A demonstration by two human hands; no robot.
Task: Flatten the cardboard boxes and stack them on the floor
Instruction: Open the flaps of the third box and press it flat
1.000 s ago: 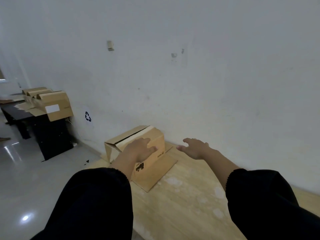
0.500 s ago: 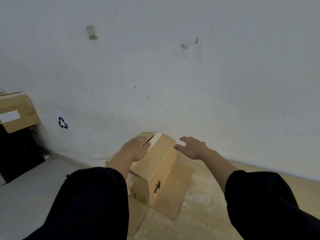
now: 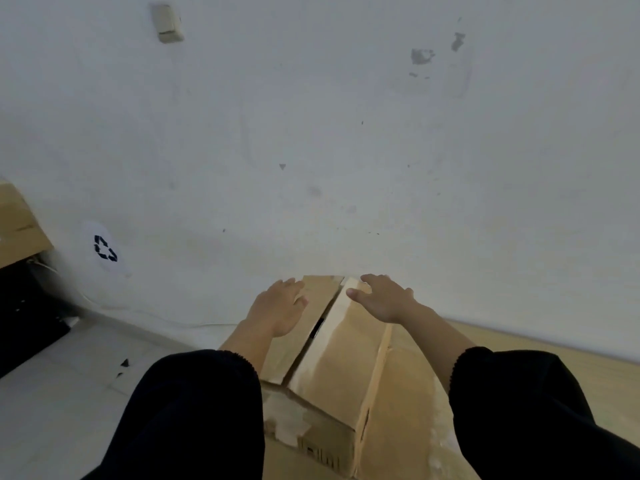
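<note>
A brown cardboard box (image 3: 341, 375) stands between my arms on a light wooden surface, close to the white wall. Its two top flaps meet along a dark gap. My left hand (image 3: 278, 310) lies flat on the left flap, fingers spread. My right hand (image 3: 384, 299) rests on the far end of the right flap, fingers apart, gripping nothing. A loose side flap (image 3: 405, 403) slopes down on the box's right. Black sleeves cover both forearms.
The wooden surface (image 3: 568, 362) runs right along the wall. Pale floor tiles (image 3: 62, 393) lie to the left. Another cardboard box (image 3: 17, 230) sits on a black table (image 3: 24, 313) at the far left. A white bag with a recycling mark (image 3: 104, 249) leans against the wall.
The view has swung right and closed in on the box. My right hand came from beside the box onto its top. My left hand stayed on the left flap.
</note>
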